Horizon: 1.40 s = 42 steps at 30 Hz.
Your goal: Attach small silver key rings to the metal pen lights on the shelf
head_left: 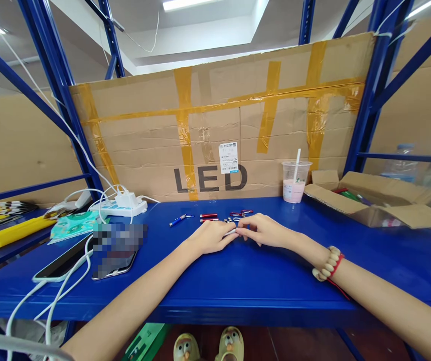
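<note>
My left hand (214,236) is closed around a small silvery, rod-like piece (231,232) that shows between its fingers. My right hand (266,230) meets it from the right, thumb and fingertips drawn together at the piece's end; what they pinch is too small to make out. Just behind the hands lie red metal tubes (208,216), red carabiner clips (247,211) and several tiny coin-like parts (227,220). A blue mini flashlight (177,220) with a clip on its end rests to the left of them.
The blue shelf top (200,286) has a cup of pink drink (293,185) and an open cardboard box (369,200) at right. At left are phones (64,258), white cables, a power strip (125,203) and a teal packet (74,224). Taped cardboard (143,140) closes the back.
</note>
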Each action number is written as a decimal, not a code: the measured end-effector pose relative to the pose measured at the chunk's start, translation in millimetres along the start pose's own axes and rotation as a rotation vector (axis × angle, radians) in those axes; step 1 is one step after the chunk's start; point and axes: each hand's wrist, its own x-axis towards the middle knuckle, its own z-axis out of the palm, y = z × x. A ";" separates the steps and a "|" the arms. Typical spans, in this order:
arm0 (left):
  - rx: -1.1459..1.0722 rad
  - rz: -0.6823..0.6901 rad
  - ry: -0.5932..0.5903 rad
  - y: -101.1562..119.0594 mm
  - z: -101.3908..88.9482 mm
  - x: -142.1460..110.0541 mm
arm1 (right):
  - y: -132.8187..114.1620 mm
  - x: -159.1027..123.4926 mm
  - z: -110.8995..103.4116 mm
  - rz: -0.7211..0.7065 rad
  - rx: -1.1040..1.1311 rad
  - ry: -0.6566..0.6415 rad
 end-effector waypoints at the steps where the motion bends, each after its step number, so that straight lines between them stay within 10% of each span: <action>1: -0.020 -0.005 0.004 -0.1 0.5 -0.3 | -0.1 0.0 0.2 -0.003 0.009 -0.006; 11: -0.071 -0.147 0.053 3.8 3.7 3.2 | 1.1 1.3 -3.0 0.038 -0.030 0.038; 42: -0.171 0.049 0.249 -0.9 0.7 -0.2 | 2.7 3.6 -4.0 0.047 0.205 0.063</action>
